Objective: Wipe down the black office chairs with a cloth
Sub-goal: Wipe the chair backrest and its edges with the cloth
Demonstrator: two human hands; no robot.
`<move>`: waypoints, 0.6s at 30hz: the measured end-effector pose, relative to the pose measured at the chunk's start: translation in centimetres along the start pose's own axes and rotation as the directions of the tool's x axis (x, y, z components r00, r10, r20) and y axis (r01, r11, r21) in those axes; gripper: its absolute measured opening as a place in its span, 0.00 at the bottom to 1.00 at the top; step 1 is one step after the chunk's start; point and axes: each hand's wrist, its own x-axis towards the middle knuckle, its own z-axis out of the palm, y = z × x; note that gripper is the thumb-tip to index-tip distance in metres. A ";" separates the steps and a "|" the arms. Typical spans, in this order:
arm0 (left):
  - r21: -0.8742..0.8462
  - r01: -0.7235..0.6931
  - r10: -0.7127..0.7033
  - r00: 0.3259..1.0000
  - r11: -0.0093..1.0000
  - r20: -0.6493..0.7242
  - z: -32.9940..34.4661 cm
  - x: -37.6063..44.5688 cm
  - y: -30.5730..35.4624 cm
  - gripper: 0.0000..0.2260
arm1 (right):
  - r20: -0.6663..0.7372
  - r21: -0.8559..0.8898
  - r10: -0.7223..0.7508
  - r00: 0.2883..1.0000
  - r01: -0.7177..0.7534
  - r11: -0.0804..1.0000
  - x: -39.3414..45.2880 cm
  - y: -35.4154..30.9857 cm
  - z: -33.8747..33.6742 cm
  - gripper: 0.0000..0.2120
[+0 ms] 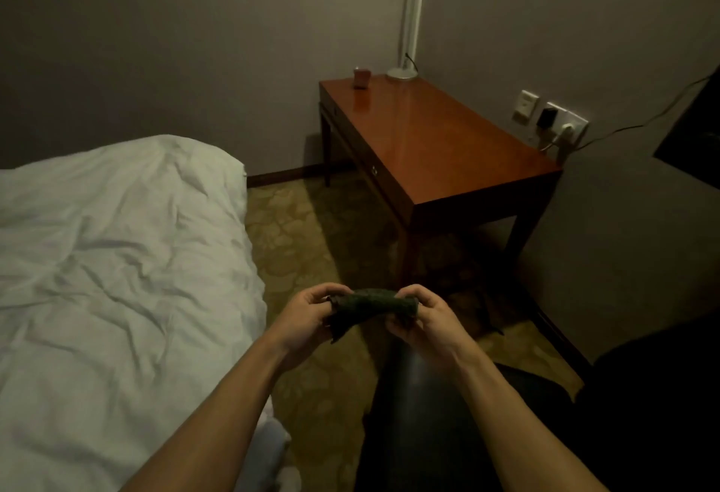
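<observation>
cloth (370,306), dark green and bunched into a roll, is stretched between both hands above a black chair (420,413). left hand (307,316) pinches one end with curled fingers; right hand (424,320) closes on the other. white bed (117,257) lies to the left, wooden desk (440,133) ahead.

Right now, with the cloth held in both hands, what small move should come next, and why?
Probably lower the cloth onto the black chair just beneath: the left hand and right hand hold it bunched above the glossy surface, not touching it yet.
</observation>
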 end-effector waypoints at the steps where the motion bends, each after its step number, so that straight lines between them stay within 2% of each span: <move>1: 0.009 0.003 -0.003 1.000 1.000 0.004 -1.4 1.4 0.6 0.12 | -0.003 -0.009 -0.004 1.000 0.004 1.000 1.8 0.0 0.9 0.13; 3: 0.006 0.021 -0.021 1.000 1.000 0.014 -4.5 4.1 1.5 0.13 | -0.027 -0.038 -0.006 1.000 0.005 0.999 5.0 -0.2 2.6 0.14; 6: -0.111 0.037 -0.034 0.999 0.993 0.029 -8.6 8.2 3.3 0.14 | -0.060 -0.111 -0.051 0.997 0.044 0.993 9.3 -0.8 5.2 0.15; 7: -0.091 0.030 -0.026 0.999 0.995 0.042 -9.6 9.5 3.9 0.13 | -0.076 -0.119 -0.068 0.995 0.058 0.991 10.4 -0.9 6.1 0.15; 10: 0.215 -0.013 0.005 0.999 0.977 0.037 -11.7 13.1 6.0 0.05 | -0.157 -0.213 -0.127 0.979 0.092 0.973 13.6 -1.1 8.6 0.09; 12: 0.263 0.008 -0.011 1.000 0.965 0.010 -12.7 15.3 6.8 0.13 | -0.196 -0.355 -0.180 0.964 0.102 0.929 15.4 -1.2 9.8 0.03; 15: 0.168 0.032 -0.030 0.999 0.985 -0.017 -13.3 17.9 8.0 0.15 | -0.263 -0.381 -0.216 0.940 0.105 0.919 17.5 -2.3 10.7 0.14; 18: 0.163 0.015 -0.015 1.000 0.987 -0.002 -12.6 20.2 9.4 0.10 | -0.337 -0.367 -0.232 0.913 0.099 0.925 19.1 -3.7 10.8 0.15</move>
